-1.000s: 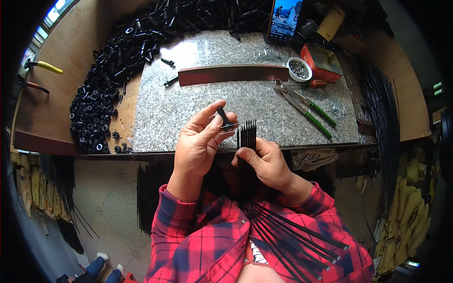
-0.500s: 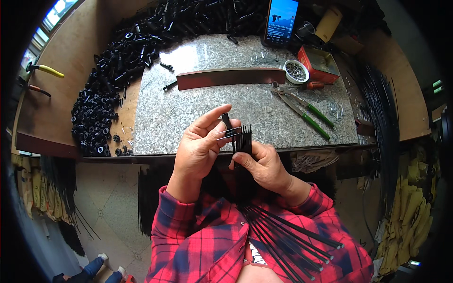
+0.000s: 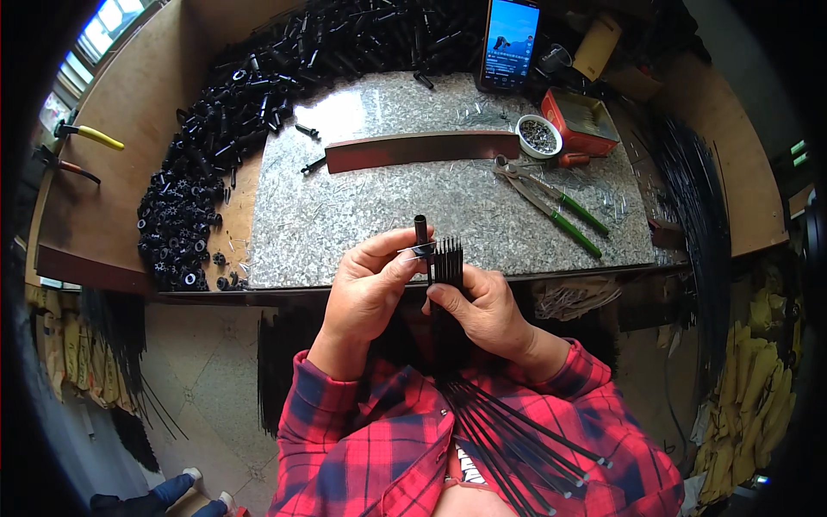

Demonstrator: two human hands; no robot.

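Note:
My left hand (image 3: 369, 289) pinches a small black tube-shaped plastic part (image 3: 421, 233) with a thin wire at its base, pressed against the tops of the rods. My right hand (image 3: 482, 310) grips a bundle of thin black rods (image 3: 446, 263), their ends lined up like a comb just above my fingers. The rods run down across my red plaid shirt and fan out over my lap (image 3: 517, 431). Both hands meet at the near edge of the speckled stone slab (image 3: 370, 215).
A big heap of black plastic parts (image 3: 224, 129) curves along the slab's left and far side. A reddish-brown strip (image 3: 422, 148), green-handled pliers (image 3: 551, 207), a small bowl of metal bits (image 3: 539, 136), a red tin (image 3: 586, 121) and a phone (image 3: 510, 43) lie beyond. Yellow-handled pliers (image 3: 86, 133) rest far left.
The left hand brought the black part from above the thumb down against the rod tops. The right hand shifted slightly with the bundle.

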